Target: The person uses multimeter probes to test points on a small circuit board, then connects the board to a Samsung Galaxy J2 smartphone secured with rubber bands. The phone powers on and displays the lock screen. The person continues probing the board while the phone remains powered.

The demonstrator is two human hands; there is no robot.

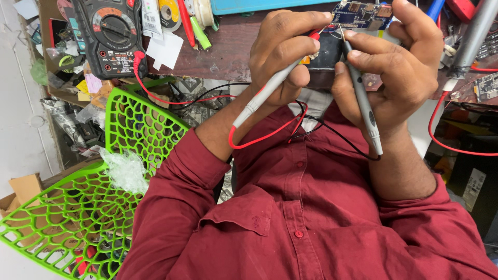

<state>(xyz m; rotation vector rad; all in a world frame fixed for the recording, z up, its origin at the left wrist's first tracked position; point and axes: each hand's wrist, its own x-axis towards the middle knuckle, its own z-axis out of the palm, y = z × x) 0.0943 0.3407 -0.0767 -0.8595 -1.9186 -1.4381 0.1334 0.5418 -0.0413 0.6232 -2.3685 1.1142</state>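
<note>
My left hand (282,52) grips a grey test probe with a red tip (270,85), its red lead looping down over my red shirt. My right hand (402,67) holds a second grey probe (363,103) with a black lead. Both probe tips meet at a dark block (326,54) pinched between my hands, just below a small blue circuit board (363,14) near my right fingers. The red lead (155,96) runs left to a black and red multimeter (110,33) lying on the brown bench.
A bright green mesh chair (78,202) stands at my left, with crumpled clear plastic (124,171) on it. Paper slips, markers and small parts clutter the bench top (218,52). Red wires and another small board (485,85) lie at the right. A cardboard box (23,186) sits on the floor.
</note>
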